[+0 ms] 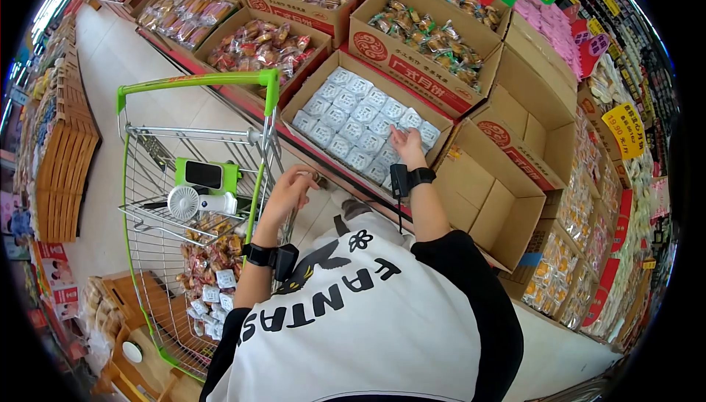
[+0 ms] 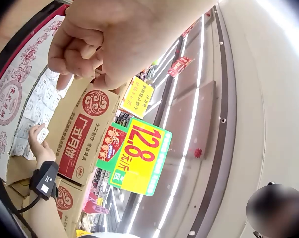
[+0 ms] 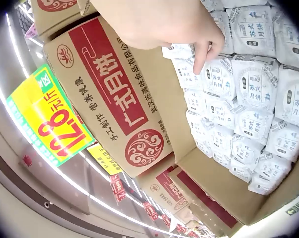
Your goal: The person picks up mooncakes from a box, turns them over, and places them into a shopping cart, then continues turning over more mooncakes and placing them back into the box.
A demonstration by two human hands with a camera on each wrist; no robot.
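Observation:
White wrapped mooncakes (image 1: pixel 355 119) lie in close rows in a cardboard box (image 1: pixel 305 93). Over the right part of that box my right hand (image 1: pixel 410 146) reaches down, its fingers bent. In the left wrist view it pinches one white wrapped mooncake (image 2: pixel 42 134); in the right wrist view the hand (image 3: pixel 164 25) hides part of a packet under its palm. My left hand (image 1: pixel 289 194) hangs between the box and the cart, fingers loosely curled and holding nothing. The left wrist view shows this hand (image 2: pixel 104 44) close up.
A green-handled shopping cart (image 1: pixel 198 80) stands at the left, with wrapped goods (image 1: pixel 209 262), a small fan (image 1: pixel 193 202) and a phone (image 1: pixel 204 175). Boxes of packaged pastries (image 1: pixel 426 38) surround the mooncake box. Two bare-bottomed cartons (image 1: pixel 493 181) stand to the right, beneath price signs (image 2: pixel 142 156).

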